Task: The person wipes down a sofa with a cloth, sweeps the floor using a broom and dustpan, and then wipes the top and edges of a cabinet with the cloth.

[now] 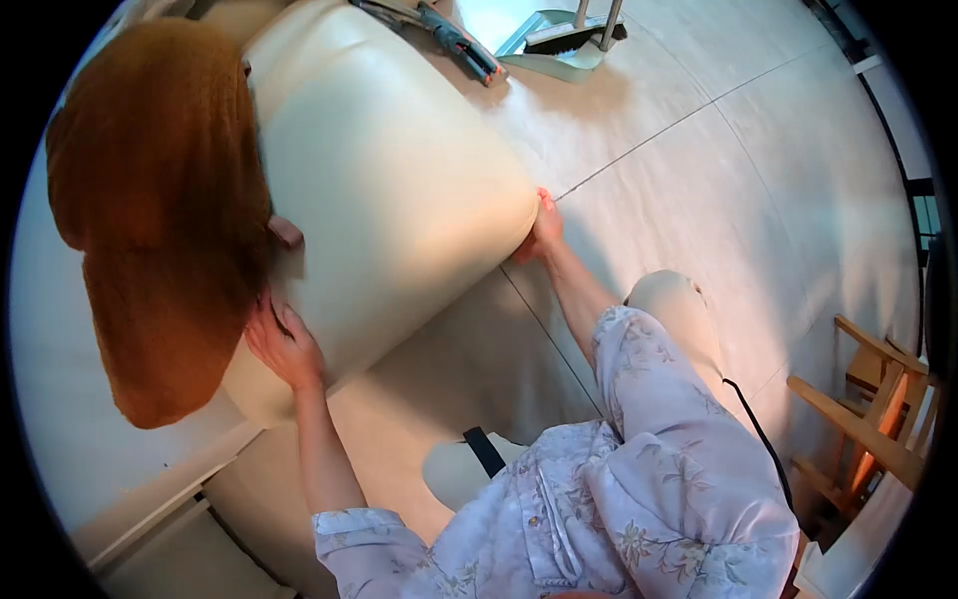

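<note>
A large cream padded seat (389, 170), like a sofa or ottoman, fills the upper left of the head view. My right hand (541, 232) grips its lower right corner, fingers curled round the edge and partly hidden. At the seat's left end my left hand (284, 344) rests against the cream surface, fingers stretched out and thumb apart. Just beyond those fingertips lies a brown plush cushion (165, 200) with two rounded lobes. Between cushion and seat shows a small pinkish-brown piece (285, 232) whose kind I cannot make out.
A dustpan (559, 65) with a brush stands on the tiled floor at the top. Near it lies a grey stick-like appliance (461, 45) with orange-red marks. Wooden chair or stool legs (868, 419) stand at the right. A pale wall runs along the left.
</note>
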A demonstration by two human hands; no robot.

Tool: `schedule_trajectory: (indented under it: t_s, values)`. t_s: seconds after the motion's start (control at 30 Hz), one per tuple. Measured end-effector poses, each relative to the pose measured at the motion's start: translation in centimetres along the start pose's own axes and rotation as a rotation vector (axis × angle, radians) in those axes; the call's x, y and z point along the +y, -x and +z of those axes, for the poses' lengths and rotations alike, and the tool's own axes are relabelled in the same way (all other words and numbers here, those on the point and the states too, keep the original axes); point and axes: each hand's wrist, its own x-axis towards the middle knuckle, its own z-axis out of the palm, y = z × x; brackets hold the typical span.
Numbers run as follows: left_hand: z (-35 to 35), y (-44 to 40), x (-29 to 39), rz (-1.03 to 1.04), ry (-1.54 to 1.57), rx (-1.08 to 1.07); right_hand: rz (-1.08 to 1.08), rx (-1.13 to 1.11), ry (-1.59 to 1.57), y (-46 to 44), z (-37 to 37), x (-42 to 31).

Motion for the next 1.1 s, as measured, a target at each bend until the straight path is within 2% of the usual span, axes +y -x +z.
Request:
schedule_trajectory:
  t_s: [0.13, 0.2, 0.23, 0.3, 0.33, 0.4, 0.47, 0.53, 0.57, 0.7, 0.77, 0.8, 0.87, 0.9, 0.97, 1.0, 1.07, 1.1]
  values:
    - [-0.1, 0.1, 0.5, 0.001, 0.037, 0.015, -0.114, -0.153, 0.031, 4.0, 3.4, -9.3]
    - [0.1, 0.1, 0.5, 0.016, 0.044, 0.034, -0.316, -0.307, 0.088, 7.2, 6.6, -15.4]
    - [0.1, 0.1, 0.5, 0.013, 0.043, 0.036, -0.316, -0.297, 0.079, 8.6, 7.6, -17.9]
    - [0.1, 0.0, 0.5, 0.026, 0.041, 0.034, -0.435, -0.697, 0.412, 10.4, 9.0, -21.0]
    - [0.1, 0.1, 0.5, 0.027, 0.043, 0.034, -0.435, -0.688, 0.404, 9.2, 9.3, -20.1]
    - [0.0, -0.3, 0.7, 0.033, 0.040, 0.036, -0.616, -0.676, 0.454, 6.0, 9.4, -16.9]
    - [-0.3, -0.2, 1.1, 0.011, 0.056, 0.022, -0.636, -0.587, 0.416, 4.6, 8.6, -15.2]
    - [-0.3, -0.1, 1.1, 0.027, 0.045, 0.026, -0.406, -0.531, 0.266, 1.7, 7.3, -13.7]
    - [-0.1, -0.2, 1.2, 0.034, 0.040, 0.037, -0.264, -0.400, 0.527, 2.1, 6.0, -14.4]
    - [0.2, -0.4, 1.5, 0.057, 0.046, 0.053, -0.115, -0.228, 0.352, -0.2, 1.3, -5.7]
    - [-0.2, -0.3, 1.6, 0.037, 0.070, 0.034, 0.142, 0.102, 0.295, 0.5, -0.1, -2.7]
    - [-0.1, -0.2, 1.4, 0.042, 0.072, 0.038, 0.138, 0.103, 0.290, 0.3, -0.6, -0.9]
    - [0.3, -0.2, 0.5, 0.080, 0.022, 0.045, 0.088, 0.298, 0.146, 0.5, -1.0, 2.1]
    - [0.2, -0.3, 0.7, 0.082, 0.022, 0.047, 0.086, 0.297, 0.143, 1.7, -0.6, 1.1]
    - [0.2, -0.1, 0.8, 0.083, 0.014, 0.050, 0.000, 0.124, -0.027, 4.4, -0.2, -1.5]
    - [0.2, 0.0, 0.9, 0.081, 0.013, 0.044, 0.004, 0.127, -0.024, 6.3, 0.3, -3.2]
    - [0.0, -0.2, 1.4, 0.088, 0.048, 0.066, -0.262, -0.135, -0.180, 9.7, 2.3, -7.2]
    - [-0.1, -0.2, 1.6, 0.086, 0.047, 0.062, -0.259, -0.134, -0.178, 10.9, 3.1, -8.9]
